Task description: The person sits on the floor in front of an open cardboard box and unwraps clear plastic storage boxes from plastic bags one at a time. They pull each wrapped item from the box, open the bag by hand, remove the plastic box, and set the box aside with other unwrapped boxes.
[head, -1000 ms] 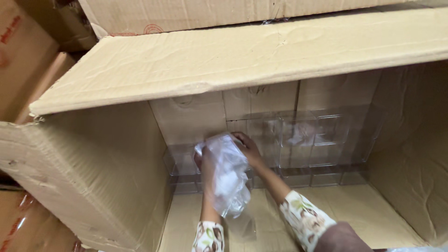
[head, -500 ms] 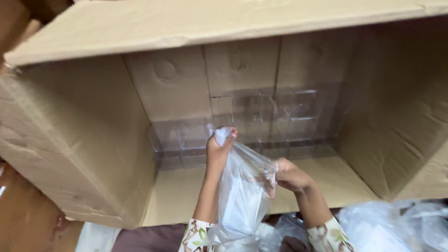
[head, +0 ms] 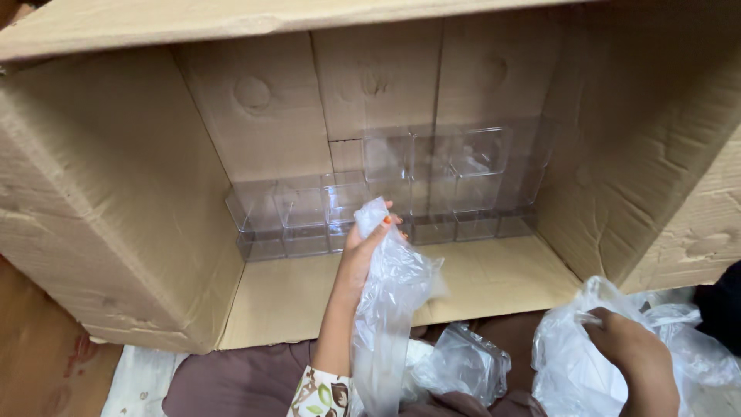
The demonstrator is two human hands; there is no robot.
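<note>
The left hand [head: 361,251] reaches into a large cardboard box [head: 123,224] lying on its side, its fingers [head: 378,225] clenched on the top of a thin clear plastic bag [head: 390,309] that hangs down from the grip across the box's front edge. The bag's upper end sits just in front of the clear plastic boxes [head: 386,193] stacked along the back wall of the cardboard box; whether it touches them cannot be told. Those clear boxes stand in rows on the box floor, lower at the left end and rising higher towards the middle and right, well short of the near edge. The right hand [head: 629,355] is outside the cardboard box, near its front right corner, its fingers closed on a crumpled heap of clear plastic bags [head: 575,363]. Another small bundle of clear plastic [head: 463,363] lies between the two hands, just before the front edge. A patterned sleeve [head: 320,394] covers the left forearm at the bottom, and a white cloth [head: 139,382] lies beneath the front left corner.
</note>
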